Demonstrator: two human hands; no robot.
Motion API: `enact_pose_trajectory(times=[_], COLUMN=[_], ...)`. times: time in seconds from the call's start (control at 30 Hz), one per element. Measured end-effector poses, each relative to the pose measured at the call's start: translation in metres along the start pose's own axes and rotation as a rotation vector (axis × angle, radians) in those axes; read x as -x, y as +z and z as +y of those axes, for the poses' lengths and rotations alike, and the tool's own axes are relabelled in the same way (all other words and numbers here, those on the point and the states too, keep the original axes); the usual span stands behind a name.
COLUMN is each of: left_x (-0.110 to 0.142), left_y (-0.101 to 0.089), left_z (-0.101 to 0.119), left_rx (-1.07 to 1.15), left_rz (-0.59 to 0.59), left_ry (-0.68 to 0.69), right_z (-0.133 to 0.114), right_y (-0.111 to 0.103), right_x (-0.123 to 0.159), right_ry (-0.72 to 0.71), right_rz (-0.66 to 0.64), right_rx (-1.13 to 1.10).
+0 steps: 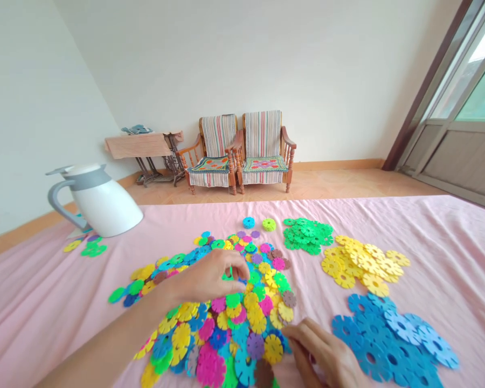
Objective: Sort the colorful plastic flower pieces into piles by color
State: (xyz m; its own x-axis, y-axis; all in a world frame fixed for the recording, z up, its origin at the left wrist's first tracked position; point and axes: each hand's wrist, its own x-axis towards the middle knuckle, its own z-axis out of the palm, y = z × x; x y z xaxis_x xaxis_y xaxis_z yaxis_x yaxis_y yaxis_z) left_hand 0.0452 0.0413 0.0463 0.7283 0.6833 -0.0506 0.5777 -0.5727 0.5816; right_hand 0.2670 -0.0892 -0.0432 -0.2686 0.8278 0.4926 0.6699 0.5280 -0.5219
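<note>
A large mixed heap of small plastic snowflake discs, notched at their rims, lies in front of me in green, yellow, blue, pink, purple and brown. My left hand hovers over the middle of the heap, fingers curled and a gap between thumb and fingertips. No disc shows clearly in its grasp. At the heap's right edge is my right hand, fingers bent and apart, fingertips close to the discs. Right of it lies a pile of larger blue discs. Beyond are a yellow pile and a green pile.
A white and grey jug stands at the left, with a few discs beside it. Single blue and lime discs sit behind the heap. A pink cloth covers the surface. Two wooden armchairs stand by the wall.
</note>
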Motion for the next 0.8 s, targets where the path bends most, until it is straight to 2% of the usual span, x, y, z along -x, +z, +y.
enact_pose_trajectory(times=[0.13,0.27,0.43,0.8], left_x=[0.053,0.075,0.074,0.059], left_y=[0.026,0.058,0.081,0.089], left_z=[0.029,0.033,0.026,0.032], left_rx=[-0.031,-0.105,-0.135,-0.176], left_rz=[-0.149,-0.068,0.019,0.039], left_ry=[-0.018,-0.062,-0.083,-0.105], right_z=[-0.008,-0.004,-0.002,-0.001], right_y=[-0.005,-0.002,-0.001,-0.002], right_x=[0.001,0.006,0.007,0.005], right_ry=[0.053,0.099,0.132,0.117], right_rz=[0.019,-0.035,-0.055,-0.021], right_rx=[-0.051,-0.047,-0.079,-0.069])
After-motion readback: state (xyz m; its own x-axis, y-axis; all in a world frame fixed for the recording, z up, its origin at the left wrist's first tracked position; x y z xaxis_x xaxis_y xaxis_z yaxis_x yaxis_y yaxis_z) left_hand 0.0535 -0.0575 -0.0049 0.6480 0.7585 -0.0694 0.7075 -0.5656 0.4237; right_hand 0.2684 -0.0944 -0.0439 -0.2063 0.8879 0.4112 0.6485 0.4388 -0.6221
